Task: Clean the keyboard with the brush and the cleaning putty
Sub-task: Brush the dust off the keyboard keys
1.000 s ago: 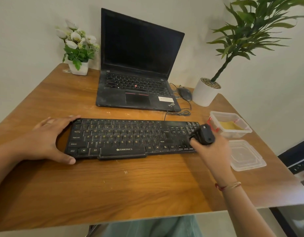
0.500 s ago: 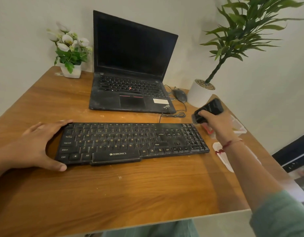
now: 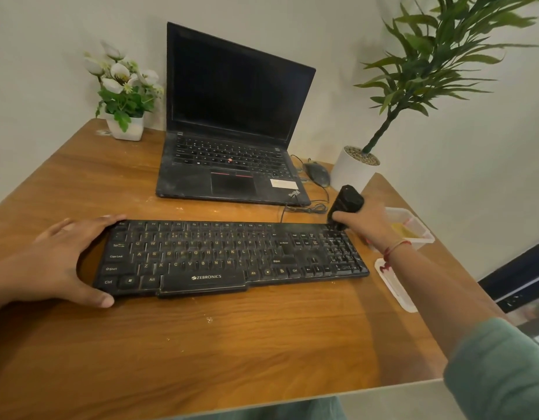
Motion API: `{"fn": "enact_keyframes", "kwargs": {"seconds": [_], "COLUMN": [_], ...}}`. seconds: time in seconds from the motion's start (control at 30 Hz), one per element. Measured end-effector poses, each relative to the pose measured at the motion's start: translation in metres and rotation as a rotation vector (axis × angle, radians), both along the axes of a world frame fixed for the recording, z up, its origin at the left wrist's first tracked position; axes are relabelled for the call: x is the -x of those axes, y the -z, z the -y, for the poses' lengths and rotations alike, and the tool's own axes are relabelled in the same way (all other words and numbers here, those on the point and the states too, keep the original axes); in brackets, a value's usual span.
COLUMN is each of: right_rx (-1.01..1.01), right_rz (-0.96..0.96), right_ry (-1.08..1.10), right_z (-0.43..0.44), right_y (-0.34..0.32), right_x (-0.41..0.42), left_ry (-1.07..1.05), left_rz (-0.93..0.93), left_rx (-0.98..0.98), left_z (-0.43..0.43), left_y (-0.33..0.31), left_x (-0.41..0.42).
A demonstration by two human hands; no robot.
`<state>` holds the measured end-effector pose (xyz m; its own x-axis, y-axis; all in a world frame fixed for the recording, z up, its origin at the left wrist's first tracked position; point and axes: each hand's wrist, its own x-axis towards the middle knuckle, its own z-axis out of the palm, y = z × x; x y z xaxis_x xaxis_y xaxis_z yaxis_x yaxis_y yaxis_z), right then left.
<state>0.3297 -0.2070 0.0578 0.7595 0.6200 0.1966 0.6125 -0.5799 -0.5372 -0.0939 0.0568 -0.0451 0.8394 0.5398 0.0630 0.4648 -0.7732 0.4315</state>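
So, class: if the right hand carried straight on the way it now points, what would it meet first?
Right hand, gripping the brush: probably the coiled cable just past the keyboard, then the laptop. Its height is unclear.

**Lettering on the keyboard and laptop**

The keyboard carries the brand "ZEBRONICS" in white on the wide bar at its 6 o'clock edge. Its key legends are yellowish. At 9 o'clock they read Tab, Caps Lock, Shift and Ctrl, with Alt beside them. The letter rows show Q W E R T Y, A S D F G H J K L and Z X C V B N M. Towards 3 o'clock are Enter, Shift, Alt and Ctrl.

On the laptop, a slanted logo at the palm rest's 4 o'clock corner looks like "ThinkPad". The white sticker beside it is too small to read.
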Motion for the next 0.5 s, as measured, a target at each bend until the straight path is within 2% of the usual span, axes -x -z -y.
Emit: {"fn": "enact_keyframes", "kwargs": {"seconds": [0.1,0.13,0.17,0.23,0.3,0.43,0.5], "right_rx": [-0.033,-0.027,0.014,0.114,0.091,0.019,0.036], "right_rz": [-0.363,-0.388,-0.302,0.003,0.072,-0.311,-0.382], "right_ry": [-0.139,-0.161,-0.166,-0.110,-0.061,-0.169,-0.177], "right_z": [-0.003,-0.003,-0.003,0.000,0.003,0.002,0.001], "right_y": [0.001,-0.001,-0.004,-0.010,-0.009,0.001,0.000], "right_x": [0.007,0.007,0.004,-0.003,-0.009,-0.005,-0.010], "left_ry": [0.011,0.017,0.023,0.032,0.033,0.018,0.013], "left_rz": [-0.004,-0.004,-0.004,0.005,0.010,0.012,0.022], "left_rx": [-0.003,-0.004,-0.002,0.011,0.019,0.018,0.012], "left_z": [-0.003,-0.004,-0.005,-0.006,-0.007,-0.005,-0.004], "left_y": [0.002,0.003,0.004,0.005,0.005,0.005,0.002], "left_x": [0.000,0.001,0.001,0.001,0.001,0.001,0.001]}}
